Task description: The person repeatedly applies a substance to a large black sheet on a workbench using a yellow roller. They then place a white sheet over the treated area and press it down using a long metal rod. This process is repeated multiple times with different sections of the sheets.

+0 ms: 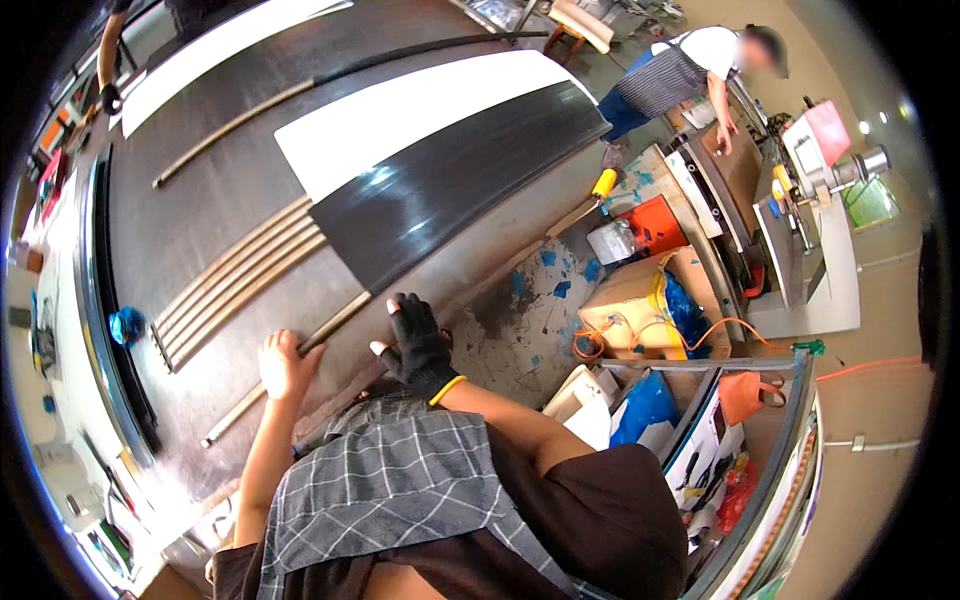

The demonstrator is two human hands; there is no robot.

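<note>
My bare left hand [288, 368] is closed around a thin metal rod [235, 415] lying slantwise near the front of the grey metal table [210, 250]. The rod's upper end meets the corner of a glossy black sheet [440, 195]. My right hand [415, 340], in a black fingerless glove with a yellow cuff, is spread at the table's near edge, just below that corner. It holds nothing that I can see. A white sheet [400, 110] adjoins the black one on its far side. Several parallel rods [245, 270] lie left of the black sheet.
A long rod [240, 132] lies farther back. Beyond it are another white sheet [220, 60] and a person's gloved hand [110, 98]. At right stand a cardboard box [628, 300], an open bin [800, 385] and a second person [690, 75] at a machine.
</note>
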